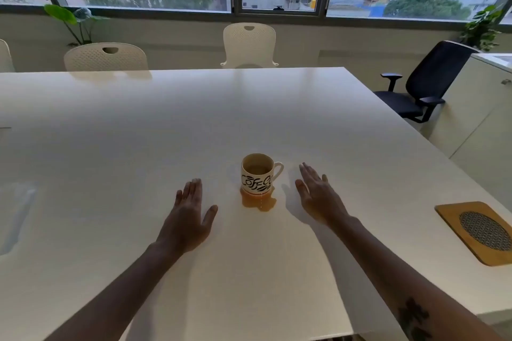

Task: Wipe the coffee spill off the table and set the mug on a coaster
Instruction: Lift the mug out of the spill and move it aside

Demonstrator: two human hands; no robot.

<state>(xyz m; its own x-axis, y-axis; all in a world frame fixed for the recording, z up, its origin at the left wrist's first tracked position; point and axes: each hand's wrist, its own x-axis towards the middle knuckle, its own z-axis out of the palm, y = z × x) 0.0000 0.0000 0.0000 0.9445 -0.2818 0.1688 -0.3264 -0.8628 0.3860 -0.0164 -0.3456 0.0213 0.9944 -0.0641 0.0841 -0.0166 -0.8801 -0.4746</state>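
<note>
1. two bare forearms stretch forward over the table point(110, 147), a smooth, glossy white slab; the right forearm carries a dark tattoo.
2. left hand point(191, 219) sits palm down, left of and a little nearer than the mug point(257, 173), fingers straight and together, thumb splayed toward the mug, holding nothing; whether it touches the tabletop i cannot tell.
3. right hand point(315, 194) is flat too, right of the mug, fingers extended and slightly fanned, empty, apart from the handle.
4. between the hands, the coffee spill point(259, 202): an orange-brown puddle with a wavy edge, pooled at the mug's near base.
5. the mug itself stands upright, cream ceramic with black lettering, handle to the right, milky coffee inside.
6. well right of the mug, near the table's right edge, the coaster point(478, 232): a rounded wooden square with a dark woven oval inset.
7. far left of the mug, a pale, blurred cloth-like shape point(16, 216); i cannot make it out.
8. beyond the mug, a broad bare stretch of tabletop runs to the far edge, with two perforated cream chairs point(249, 43) behind and a black office chair point(426, 80) off the right corner.
</note>
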